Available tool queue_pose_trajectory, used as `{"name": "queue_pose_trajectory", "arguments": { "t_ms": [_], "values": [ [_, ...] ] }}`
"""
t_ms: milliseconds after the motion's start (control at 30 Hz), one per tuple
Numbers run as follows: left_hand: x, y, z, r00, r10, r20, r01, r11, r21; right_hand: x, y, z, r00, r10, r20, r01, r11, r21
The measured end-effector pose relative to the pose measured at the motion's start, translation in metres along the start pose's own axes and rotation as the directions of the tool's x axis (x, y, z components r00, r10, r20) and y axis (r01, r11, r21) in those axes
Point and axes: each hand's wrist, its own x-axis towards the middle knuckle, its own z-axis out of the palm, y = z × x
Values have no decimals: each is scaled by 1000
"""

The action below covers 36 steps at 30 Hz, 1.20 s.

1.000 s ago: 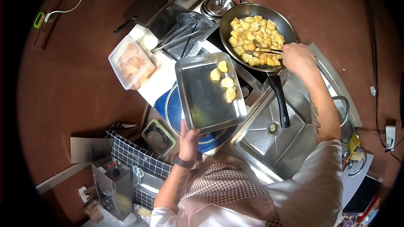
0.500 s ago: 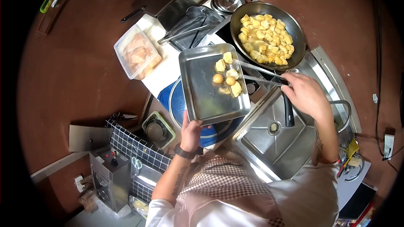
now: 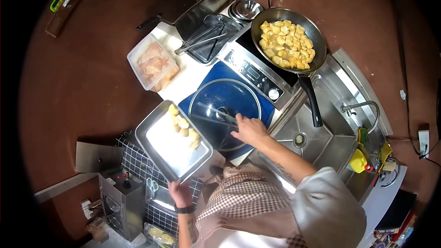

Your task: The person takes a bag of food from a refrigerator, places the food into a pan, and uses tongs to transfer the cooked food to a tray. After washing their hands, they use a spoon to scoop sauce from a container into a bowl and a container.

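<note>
My left hand (image 3: 179,194) grips the near edge of a shallow metal tray (image 3: 167,144), which is tilted and bright with glare. Several yellowish cooked pieces (image 3: 183,124) lie along its right side. In my right hand (image 3: 250,131) is a pair of metal tongs (image 3: 212,113), their tips pointing left towards the tray. They are over a glass lid (image 3: 245,98) that rests on a blue cloth (image 3: 218,70). Nothing can be made out between the tong tips. Farther off, a frying pan (image 3: 320,41) holds many yellow chunks (image 3: 287,46) in liquid.
The pan sits on an induction cooker (image 3: 255,74), its black handle (image 3: 314,105) reaching over the sink (image 3: 319,140). A plastic box of raw meat (image 3: 154,62) and a black tray with utensils (image 3: 209,48) stand at the back left. A wire rack (image 3: 138,156) is at left.
The tray has moved left and towards me, away from the pan. My right hand has swung left with the tongs from beside the pan to over the lid, which is now uncovered.
</note>
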Motion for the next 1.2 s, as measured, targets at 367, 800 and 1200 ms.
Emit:
{"name": "queue_pose_trajectory", "arguments": {
  "t_ms": [367, 800, 1200],
  "values": [
    [-38, 15, -77, 961, 159, -228, -191, 973, -127, -36, -38, -169, 991, 4, -131, 10, 994, 107],
    [-47, -22, -69, 975, 104, -198, -139, 975, -171, 20, 159, -262, 756, 219, -617, -333, 940, -74],
    [-82, -24, -49, 941, 95, -324, -185, 949, -257, 38, 186, -252, 757, 114, -643, -309, 930, -199]
  ]
}}
